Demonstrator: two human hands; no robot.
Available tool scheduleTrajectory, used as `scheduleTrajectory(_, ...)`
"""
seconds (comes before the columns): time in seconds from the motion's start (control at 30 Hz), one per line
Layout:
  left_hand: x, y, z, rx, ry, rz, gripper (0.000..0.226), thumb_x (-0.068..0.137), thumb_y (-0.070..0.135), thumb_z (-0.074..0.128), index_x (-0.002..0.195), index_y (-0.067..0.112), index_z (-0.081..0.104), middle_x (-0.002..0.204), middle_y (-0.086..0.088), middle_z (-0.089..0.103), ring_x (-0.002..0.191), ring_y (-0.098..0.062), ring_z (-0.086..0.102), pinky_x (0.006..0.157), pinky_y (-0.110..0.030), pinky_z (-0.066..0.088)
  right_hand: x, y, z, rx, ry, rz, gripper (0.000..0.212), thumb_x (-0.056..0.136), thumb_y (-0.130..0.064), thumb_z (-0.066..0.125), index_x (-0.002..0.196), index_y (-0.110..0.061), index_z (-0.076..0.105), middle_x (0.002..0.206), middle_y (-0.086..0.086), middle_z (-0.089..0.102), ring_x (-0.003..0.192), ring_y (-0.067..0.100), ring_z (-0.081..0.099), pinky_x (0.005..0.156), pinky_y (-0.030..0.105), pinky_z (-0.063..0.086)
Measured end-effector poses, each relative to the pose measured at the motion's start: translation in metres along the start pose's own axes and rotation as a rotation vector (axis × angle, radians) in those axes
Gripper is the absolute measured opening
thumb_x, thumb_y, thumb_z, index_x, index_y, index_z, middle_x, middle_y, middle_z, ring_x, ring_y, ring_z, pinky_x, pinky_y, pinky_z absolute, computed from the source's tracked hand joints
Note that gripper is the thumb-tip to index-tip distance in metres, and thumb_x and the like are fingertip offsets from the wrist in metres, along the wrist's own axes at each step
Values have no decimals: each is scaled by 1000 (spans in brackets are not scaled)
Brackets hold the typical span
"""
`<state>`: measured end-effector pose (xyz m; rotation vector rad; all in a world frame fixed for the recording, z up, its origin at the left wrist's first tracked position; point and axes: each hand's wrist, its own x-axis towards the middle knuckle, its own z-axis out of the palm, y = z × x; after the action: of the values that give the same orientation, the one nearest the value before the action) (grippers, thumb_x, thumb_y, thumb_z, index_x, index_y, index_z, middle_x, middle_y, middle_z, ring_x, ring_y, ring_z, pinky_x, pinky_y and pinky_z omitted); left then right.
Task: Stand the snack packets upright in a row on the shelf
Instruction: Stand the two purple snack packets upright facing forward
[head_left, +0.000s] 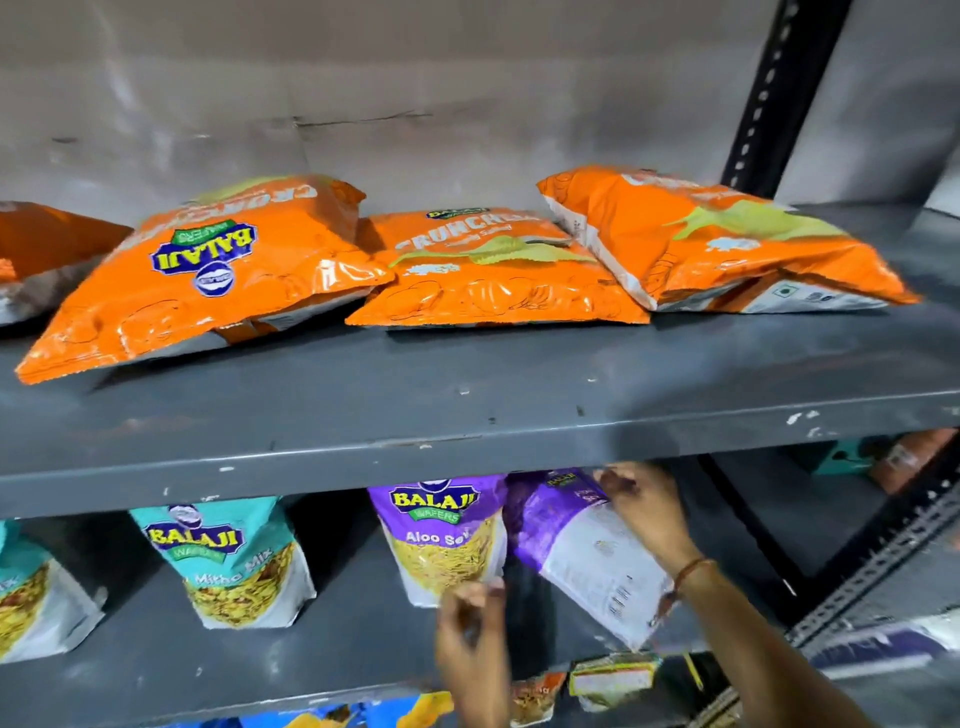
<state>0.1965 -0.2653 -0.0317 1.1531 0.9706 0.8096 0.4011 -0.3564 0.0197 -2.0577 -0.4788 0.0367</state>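
Observation:
On the lower shelf (337, 654) a purple Aloo Sev packet (444, 540) stands upright. To its right a second purple packet (582, 556) leans to the left, its white back facing me; my right hand (647, 512) grips its upper edge. My left hand (472, 623) hovers in front of the upright purple packet's lower corner, fingers loosely curled, holding nothing that I can see. Further left a teal Mitha Mix packet (234, 561) stands upright, and another teal packet (31, 603) shows at the frame's left edge.
The upper shelf (467, 415) carries several orange Crunchex packets (498, 270) lying flat. A black slotted upright (779, 98) rises at the right. More packets (613, 675) show on the shelf below. Teal and orange items (883, 457) sit far right behind the frame.

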Motion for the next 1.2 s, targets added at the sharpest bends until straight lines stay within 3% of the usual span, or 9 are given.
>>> scheduleTrajectory(0.1,-11,-20,40,-20,-180,-405,8,83,5,71,84,11,66,84,-13,65,82,-18,59,69,-31,48,33,35,-31,-302,-133,110,22,86,-15,66,105,-10,75,112,9,75,108,19,69,96,32,51)
scheduleTrajectory(0.2,-4,-36,67,-18,-164,-555,22,85,11,68,66,11,58,81,-14,60,82,-23,55,68,-33,46,47,72,-35,-369,-339,168,21,87,-20,65,98,-5,75,103,12,76,101,22,69,93,34,51)
scheduleTrajectory(0.3,0,-47,85,21,-59,-500,29,82,20,73,60,11,57,82,-23,67,88,-31,65,90,-49,53,51,95,-25,-258,-469,222,17,89,-18,64,89,-5,75,83,7,71,82,16,62,77,29,48)
scheduleTrajectory(0.47,0,-43,107,169,158,-457,39,74,40,78,54,14,56,78,-16,69,90,-35,69,74,-31,44,57,116,-14,3,-396,285,12,86,-8,66,83,-2,77,82,11,73,77,18,61,75,31,48)
scheduleTrajectory(0.67,-1,-37,123,50,231,-407,33,77,20,78,54,16,56,69,-8,64,79,-25,63,88,-34,47,47,114,-27,75,-235,116,26,83,-3,65,64,-20,72,79,3,77,73,10,64,70,22,51)
scheduleTrajectory(0.77,0,-24,138,-137,179,-250,33,82,2,71,58,12,52,64,-1,52,66,-14,45,77,-30,41,45,103,-44,96,-94,-47,19,82,-7,57,82,-14,75,86,2,79,76,10,67,76,29,53)
scheduleTrajectory(0.9,8,-7,154,-263,38,41,12,87,-9,59,85,-4,69,83,-7,62,75,-14,52,70,-28,45,39,90,-60,179,133,-186,17,85,-29,54,96,-24,67,82,-11,72,73,2,65,72,23,53)
scheduleTrajectory(1.03,19,-4,162,-169,-60,223,21,88,-1,63,73,12,68,72,-2,59,68,-9,48,62,-21,44,34,98,-68,164,211,-231,14,91,-23,54,94,-18,67,85,0,75,73,12,65,71,32,55)
scheduleTrajectory(1.2,31,-36,146,150,-151,261,17,89,12,66,77,2,73,58,20,61,59,13,44,60,-20,40,18,123,-64,82,126,-177,11,92,-7,56,91,-11,66,79,13,74,67,31,67,67,49,56)
